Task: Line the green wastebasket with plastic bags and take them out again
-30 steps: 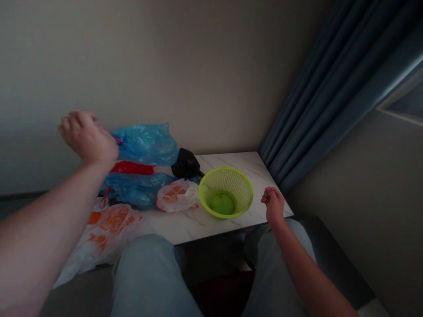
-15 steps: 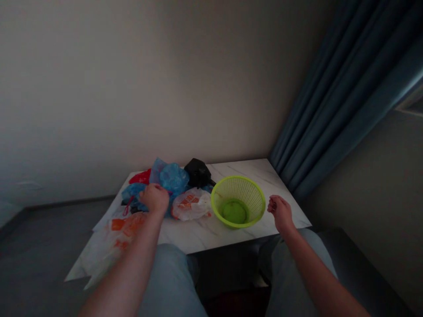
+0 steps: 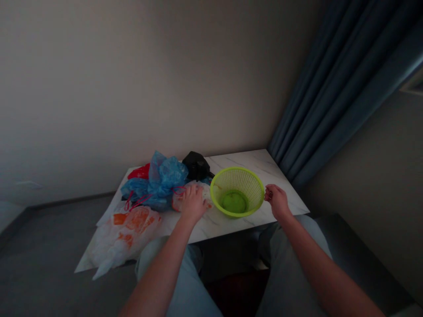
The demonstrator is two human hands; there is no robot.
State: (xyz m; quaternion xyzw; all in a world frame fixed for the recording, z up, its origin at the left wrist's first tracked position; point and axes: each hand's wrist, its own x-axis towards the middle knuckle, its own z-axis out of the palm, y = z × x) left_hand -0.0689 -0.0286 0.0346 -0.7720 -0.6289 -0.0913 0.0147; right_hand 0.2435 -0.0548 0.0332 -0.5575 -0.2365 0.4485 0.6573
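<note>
My left hand (image 3: 194,202) rests over a white plastic bag with orange print (image 3: 177,201), its fingers stretched forward and hiding part of the bag. Beside the rim of a yellow-green plastic basket (image 3: 237,214), on its right, is my right hand (image 3: 278,201). Its fingers are curled closed, and a small dark spot shows between them; what they hold, if anything, I cannot make out. The basket stands upright with nothing visible inside. Left of my left hand lie crumpled blue plastic bags (image 3: 167,174) with thin red ties.
A larger white-and-orange plastic bag (image 3: 122,235) hangs over the table's left front corner. At the back are a red bag (image 3: 140,171) and a black bag (image 3: 195,165). The marble-patterned table (image 3: 257,159) stands against a wall, with a blue curtain (image 3: 317,114) at the right.
My left hand has moved right, from above the blue bags to the small white-and-orange bag. My right hand has come slightly closer to the basket rim.
</note>
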